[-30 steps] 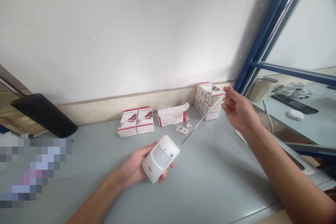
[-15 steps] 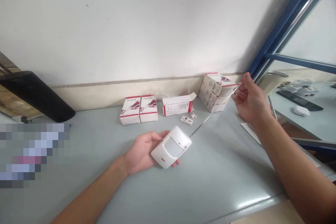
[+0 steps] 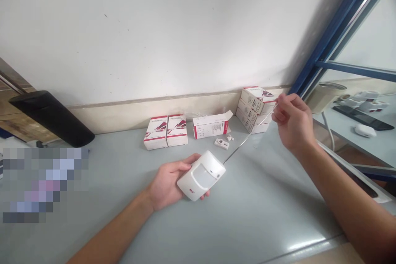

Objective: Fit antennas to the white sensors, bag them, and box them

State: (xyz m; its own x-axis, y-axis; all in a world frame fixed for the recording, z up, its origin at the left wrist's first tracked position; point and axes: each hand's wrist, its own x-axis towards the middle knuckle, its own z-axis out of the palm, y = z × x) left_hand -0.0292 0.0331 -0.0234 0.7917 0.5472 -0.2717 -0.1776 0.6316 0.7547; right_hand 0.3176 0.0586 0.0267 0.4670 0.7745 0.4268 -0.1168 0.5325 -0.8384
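A white motion sensor with a curved lens window is held above the grey table by my left hand, its fingers wrapped behind the casing. From the sensor's top corner a thin metal telescopic antenna runs out toward the upper right. My right hand pinches the antenna's far end between thumb and fingers. Beyond the sensor, a small white bracket lies on the table beside a little white fitting.
Two red-and-white boxes lie side by side near the wall. An opened box and a stack of boxes stand to their right. At left is a black padded object; at right, a blue-framed partition.
My right hand has moved slightly left and down, still pinching the antenna, and the antenna's drawn-out length looks a little shorter. The left hand keeps its hold. The view has shifted slightly.
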